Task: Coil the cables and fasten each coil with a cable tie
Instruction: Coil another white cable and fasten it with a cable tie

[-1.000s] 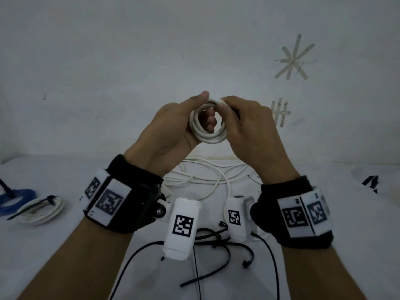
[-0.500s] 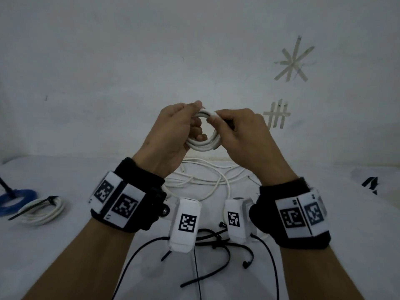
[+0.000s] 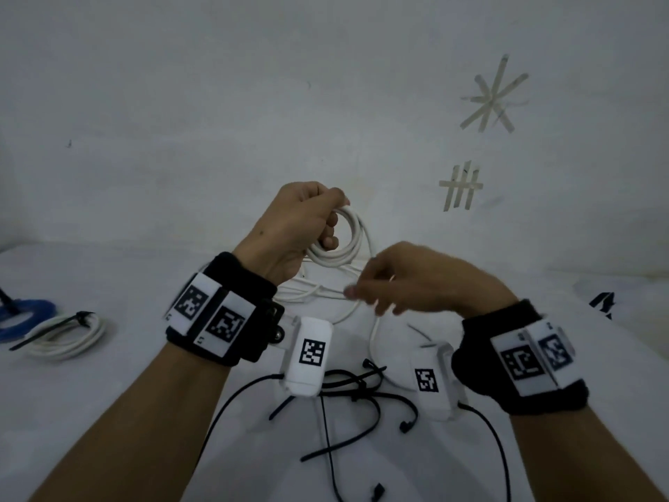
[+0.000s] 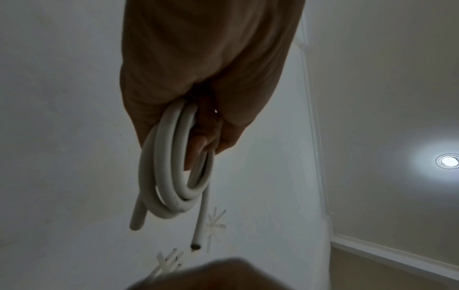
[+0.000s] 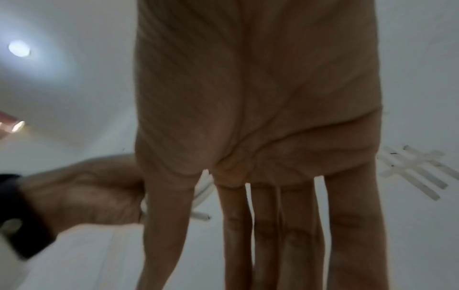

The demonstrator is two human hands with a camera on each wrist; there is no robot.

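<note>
Head view shows the left hand [image 3: 293, 230] at about 12 o'clock, fingers curled round a small white coil [image 3: 342, 244] held up off the table and not yet tied, while the right hand [image 3: 416, 280] hangs below it at 1 o'clock, fingers straight, loose and holding nothing. At 9 o'clock a finished white coil [image 3: 65, 336] already carries a black tie beside a blue coil [image 3: 25, 313], so part of the job looks done. Loose white cable [image 3: 325, 291] lies on the table under the hands and spare black cable ties [image 3: 362, 389] wait at 6 o'clock, so this coil's fastening and more coiling likely remain.
</note>
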